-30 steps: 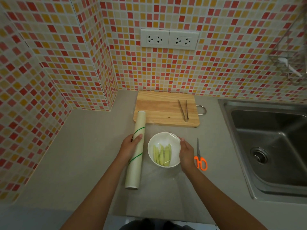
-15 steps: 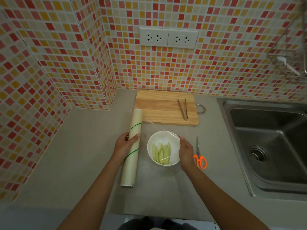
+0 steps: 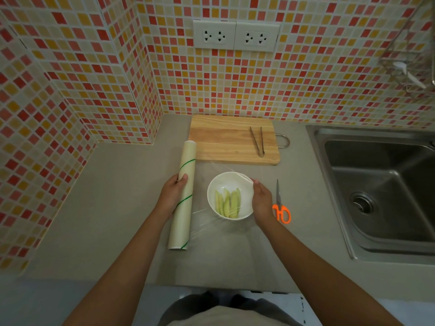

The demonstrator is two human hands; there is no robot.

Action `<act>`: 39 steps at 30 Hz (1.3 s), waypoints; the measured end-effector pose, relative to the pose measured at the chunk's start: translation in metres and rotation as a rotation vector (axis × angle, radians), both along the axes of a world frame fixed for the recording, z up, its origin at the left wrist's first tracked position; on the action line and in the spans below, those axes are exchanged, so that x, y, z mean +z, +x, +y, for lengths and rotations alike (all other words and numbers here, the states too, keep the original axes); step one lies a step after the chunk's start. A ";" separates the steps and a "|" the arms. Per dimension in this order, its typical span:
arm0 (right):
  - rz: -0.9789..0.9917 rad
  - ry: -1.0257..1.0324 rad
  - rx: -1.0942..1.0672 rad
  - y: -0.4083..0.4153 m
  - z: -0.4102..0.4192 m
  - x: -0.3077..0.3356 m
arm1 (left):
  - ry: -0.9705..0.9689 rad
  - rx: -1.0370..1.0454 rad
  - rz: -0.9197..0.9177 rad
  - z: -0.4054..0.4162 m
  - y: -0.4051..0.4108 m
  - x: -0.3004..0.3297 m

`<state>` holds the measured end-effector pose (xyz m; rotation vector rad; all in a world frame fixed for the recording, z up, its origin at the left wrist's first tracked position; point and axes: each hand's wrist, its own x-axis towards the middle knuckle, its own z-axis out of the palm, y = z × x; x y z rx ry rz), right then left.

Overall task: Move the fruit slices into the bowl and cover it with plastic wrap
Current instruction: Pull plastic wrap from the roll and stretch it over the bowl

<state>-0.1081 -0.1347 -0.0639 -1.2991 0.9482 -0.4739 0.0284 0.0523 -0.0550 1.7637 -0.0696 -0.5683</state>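
A white bowl (image 3: 226,184) stands on the grey counter with several pale green fruit slices (image 3: 227,202) inside. Clear plastic wrap (image 3: 204,217) is stretched from the roll over the bowl. My left hand (image 3: 173,196) grips the plastic wrap roll (image 3: 184,184), a long cream tube with green lines lying left of the bowl. My right hand (image 3: 261,203) presses against the bowl's right side, holding the film's edge there.
Orange-handled scissors (image 3: 281,211) lie just right of my right hand. A wooden cutting board (image 3: 226,142) with metal tongs (image 3: 257,142) sits behind the bowl. A steel sink (image 3: 386,194) is at the right. Tiled walls close off the back and left.
My left hand has moved the roll a little to the left, away from the bowl, drawing out more film. The right hand stays at the bowl's side.
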 end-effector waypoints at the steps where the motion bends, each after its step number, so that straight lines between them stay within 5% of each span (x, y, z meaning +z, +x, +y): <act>1: -0.001 0.000 -0.002 0.000 0.000 0.000 | -0.004 -0.002 -0.001 0.000 0.000 0.001; 20: 0.005 -0.026 0.001 -0.001 -0.001 -0.001 | 0.039 0.029 -0.065 0.001 -0.002 0.005; 39: -0.007 -0.002 0.014 -0.001 -0.005 -0.002 | -0.113 0.060 0.102 0.004 -0.003 0.003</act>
